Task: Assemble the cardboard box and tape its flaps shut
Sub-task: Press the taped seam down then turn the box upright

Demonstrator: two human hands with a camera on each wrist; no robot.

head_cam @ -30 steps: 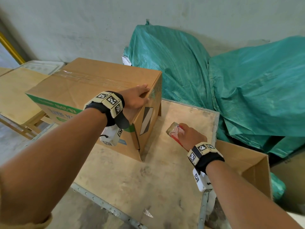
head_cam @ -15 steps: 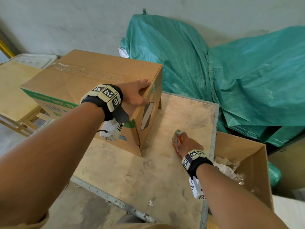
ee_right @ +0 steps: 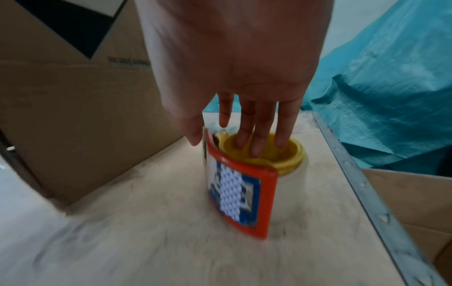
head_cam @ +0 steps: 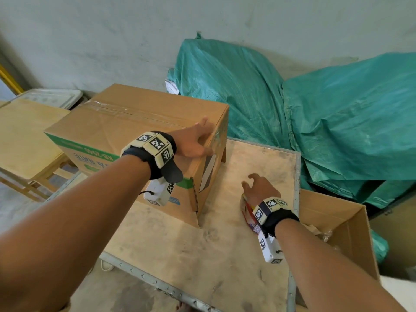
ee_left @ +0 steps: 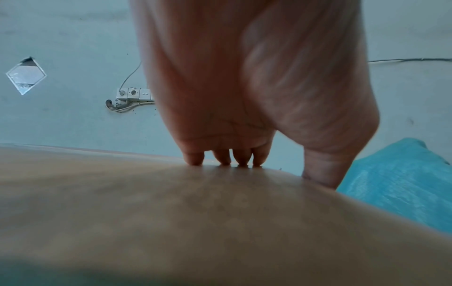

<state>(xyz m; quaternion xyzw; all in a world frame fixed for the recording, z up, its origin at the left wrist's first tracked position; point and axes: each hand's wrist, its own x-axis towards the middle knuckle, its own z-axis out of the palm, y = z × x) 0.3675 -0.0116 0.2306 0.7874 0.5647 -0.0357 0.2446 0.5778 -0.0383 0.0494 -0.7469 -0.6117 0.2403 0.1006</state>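
The brown cardboard box (head_cam: 135,124) (ee_right: 73,96) stands on the wooden table (head_cam: 202,255), its top flaps down with clear tape along the seam. My left hand (head_cam: 198,140) (ee_left: 244,147) rests on the box's top right edge, fingertips pressing the top and thumb over the side. The tape dispenser (head_cam: 247,212) (ee_right: 242,189), red-orange with a yellow core, stands on the table right of the box. My right hand (head_cam: 261,188) (ee_right: 244,125) hovers just over it with fingers spread and straight, gripping nothing.
An open cardboard box (head_cam: 337,212) with crumpled paper sits off the table's right metal edge. Green tarp (head_cam: 315,109) covers bulky things behind. A low wooden stand (head_cam: 27,136) and a white tray (head_cam: 51,97) lie at left.
My right hand lowered the tape dispenser onto the table and let go, its fingers now spread above it. My left hand stayed on the box's edge.
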